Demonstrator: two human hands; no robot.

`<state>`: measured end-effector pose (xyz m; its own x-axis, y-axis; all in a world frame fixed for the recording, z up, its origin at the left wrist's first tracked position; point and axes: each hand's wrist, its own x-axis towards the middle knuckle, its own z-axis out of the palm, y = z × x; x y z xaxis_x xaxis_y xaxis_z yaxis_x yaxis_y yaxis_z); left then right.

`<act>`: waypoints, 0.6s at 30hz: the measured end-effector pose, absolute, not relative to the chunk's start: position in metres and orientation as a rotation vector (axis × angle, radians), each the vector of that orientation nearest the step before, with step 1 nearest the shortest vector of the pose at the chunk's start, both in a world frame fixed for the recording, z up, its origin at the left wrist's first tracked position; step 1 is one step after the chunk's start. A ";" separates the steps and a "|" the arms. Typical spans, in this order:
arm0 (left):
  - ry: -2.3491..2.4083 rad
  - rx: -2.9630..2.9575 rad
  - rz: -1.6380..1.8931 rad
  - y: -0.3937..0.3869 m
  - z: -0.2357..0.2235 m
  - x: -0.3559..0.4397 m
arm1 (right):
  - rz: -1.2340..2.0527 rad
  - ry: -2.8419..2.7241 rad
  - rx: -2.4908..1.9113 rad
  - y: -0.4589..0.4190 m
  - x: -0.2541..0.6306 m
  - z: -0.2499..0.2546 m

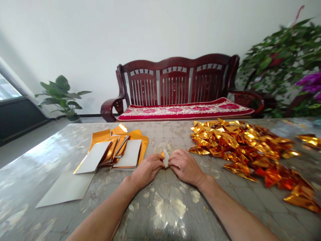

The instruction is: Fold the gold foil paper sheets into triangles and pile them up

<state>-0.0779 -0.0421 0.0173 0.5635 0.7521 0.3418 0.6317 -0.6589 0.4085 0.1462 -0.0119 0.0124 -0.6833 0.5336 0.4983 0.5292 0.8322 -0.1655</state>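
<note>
My left hand [147, 170] and my right hand [185, 166] meet at the middle of the table, with their fingertips on a small folded paper [165, 158]. This piece shows white with a gold corner, and my fingers hide part of it. To the left of my left hand lies a loose stack of gold-foil paper sheets [117, 149], some with white backs facing up. A single white sheet [65, 189] lies in front of the stack. To the right of my right hand spreads a heap of folded gold foil pieces [240, 150].
The grey marble-patterned table [168, 214] carries everything, and a few more gold pieces [309, 140] lie at its right edge. Behind it stand a dark red wooden bench [175, 83] with a red cushion, a potted plant [61, 97], and leafy plants at right.
</note>
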 end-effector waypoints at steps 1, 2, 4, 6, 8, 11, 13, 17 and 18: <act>1.191 2.603 0.694 -0.044 0.018 -0.076 | -0.004 -2.476 -0.780 -0.012 0.146 0.012; 1.232 2.651 0.652 -0.046 0.019 -0.073 | -0.018 -2.485 -0.784 -0.012 0.145 0.013; 1.320 2.728 0.566 -0.050 0.020 -0.068 | -0.041 -2.501 -0.789 -0.013 0.145 0.013; 1.405 2.785 0.478 -0.055 0.020 -0.063 | -0.055 -2.509 -0.788 -0.014 0.145 0.013; 1.452 2.841 0.391 -0.057 0.018 -0.060 | -0.062 -2.511 -0.793 -0.014 0.145 0.013; 1.462 2.844 0.344 -0.057 0.016 -0.061 | -0.058 -2.505 -0.805 -0.013 0.145 0.012; 1.449 2.796 0.371 -0.055 0.016 -0.064 | -0.034 -2.494 -0.802 -0.012 0.145 0.010; 1.414 2.708 0.445 -0.052 0.017 -0.069 | 0.051 -2.456 -0.796 -0.010 0.146 0.009; 1.408 2.692 0.460 -0.052 0.017 -0.069 | 0.070 -2.444 -0.803 -0.010 0.146 0.008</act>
